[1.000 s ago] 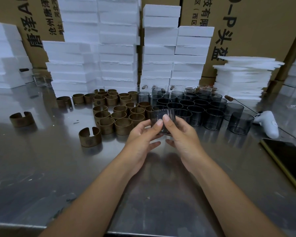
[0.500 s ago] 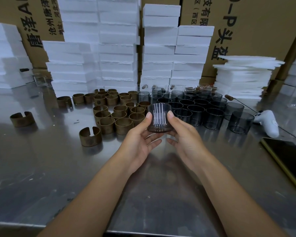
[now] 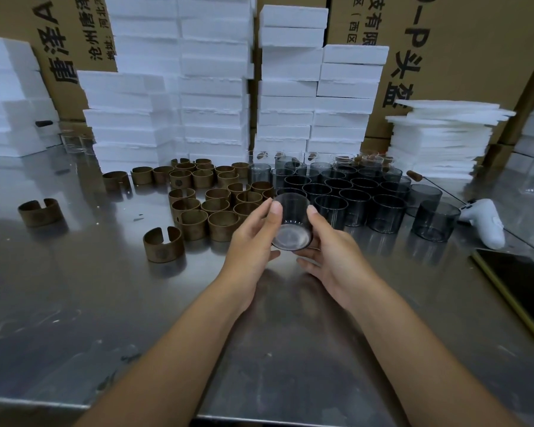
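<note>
- Smoky glass cup [image 3: 291,224] is pinched between both hands, in the air over the middle of the table, just in front of the rows of grey glass cups [image 3: 355,195].
- The left hand [image 3: 252,245] lays its thumb on the cup's upper wall, with curled fingers round the left side. The right hand [image 3: 333,255] sets a fingertip [image 3: 312,211] on the upper right wall, its other fingers loosely curled below the base.
- The cup is tilted, its round base facing the camera and its mouth pointing toward the far edge.
- Half a second ago it stood upright between the same fingers, its side wall showing. It has since been tipped over, while the hands have hardly shifted.
- On the steel table [image 3: 105,318], brass split rings [image 3: 204,208] cluster left of the hands. One ring [image 3: 163,244] stands alone closer to the near edge.
- A white controller [image 3: 484,223] and a dark phone [image 3: 527,288] lie by the right edge.
- White foam blocks [image 3: 173,87] and foam sheets [image 3: 438,140] are stacked along the far edge, with cardboard boxes [image 3: 463,41] behind them.
</note>
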The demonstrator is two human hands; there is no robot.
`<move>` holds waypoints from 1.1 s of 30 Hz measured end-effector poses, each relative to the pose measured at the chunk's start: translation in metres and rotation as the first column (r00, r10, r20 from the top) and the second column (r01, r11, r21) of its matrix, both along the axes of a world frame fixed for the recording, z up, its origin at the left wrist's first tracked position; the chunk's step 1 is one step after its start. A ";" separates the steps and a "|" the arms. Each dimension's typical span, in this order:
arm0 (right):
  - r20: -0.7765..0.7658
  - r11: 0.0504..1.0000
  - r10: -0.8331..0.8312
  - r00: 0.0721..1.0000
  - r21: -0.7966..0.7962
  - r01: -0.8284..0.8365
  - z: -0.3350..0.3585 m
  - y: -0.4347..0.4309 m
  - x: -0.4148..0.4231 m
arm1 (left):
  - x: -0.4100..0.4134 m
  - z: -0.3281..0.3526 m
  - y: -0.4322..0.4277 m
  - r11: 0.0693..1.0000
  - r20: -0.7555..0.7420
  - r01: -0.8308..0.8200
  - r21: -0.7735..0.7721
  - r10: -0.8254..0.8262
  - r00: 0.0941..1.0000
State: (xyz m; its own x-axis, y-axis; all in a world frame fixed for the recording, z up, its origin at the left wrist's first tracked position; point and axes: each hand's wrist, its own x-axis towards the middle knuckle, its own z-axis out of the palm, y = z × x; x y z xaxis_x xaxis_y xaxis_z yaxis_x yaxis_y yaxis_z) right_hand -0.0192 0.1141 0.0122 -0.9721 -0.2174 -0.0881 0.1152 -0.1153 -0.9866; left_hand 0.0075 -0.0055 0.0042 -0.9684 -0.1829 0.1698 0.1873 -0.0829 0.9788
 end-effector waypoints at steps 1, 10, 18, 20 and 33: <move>0.019 1.000 -0.004 1.000 -0.017 0.004 0.000 0.000 0.000 | 0.001 0.000 0.001 0.999 -0.007 0.009 -0.038 -0.009 1.000; -0.014 1.000 -0.003 1.000 0.031 0.003 0.002 -0.003 0.001 | 0.002 -0.001 0.001 0.997 -0.008 -0.056 -0.049 0.055 0.998; -0.174 0.994 0.049 0.983 0.108 -0.030 -0.002 -0.004 0.005 | 0.001 -0.002 0.000 0.993 0.035 -0.114 0.010 0.113 0.993; -0.170 0.995 0.019 0.985 0.102 -0.002 -0.002 -0.004 0.004 | 0.001 -0.002 0.002 0.994 0.021 -0.109 -0.014 0.110 0.994; -0.010 0.980 -0.174 0.985 -0.096 0.172 0.000 -0.002 -0.003 | -0.008 -0.013 -0.005 0.665 -0.141 -0.314 -0.678 0.302 0.943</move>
